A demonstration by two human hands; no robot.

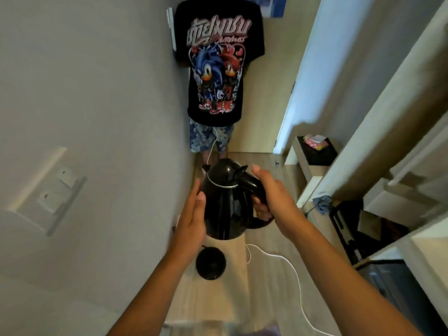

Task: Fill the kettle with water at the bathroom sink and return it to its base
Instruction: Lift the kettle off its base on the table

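A black kettle (226,202) with its lid down hangs in the air in front of me, upright. My right hand (274,197) is wrapped around its handle on the right side. Flat against the kettle's left side rests my left hand (194,214), fingers straight. Directly below the kettle, its round black base (210,263) sits on a low pale surface (230,299), apart from the kettle.
A person in a black printed T-shirt (218,69) stands ahead in the narrow passage. A wall with switches (53,187) runs on the left. A white cable (291,270) trails across the wooden floor. Shelves and a doorway (303,81) are on the right.
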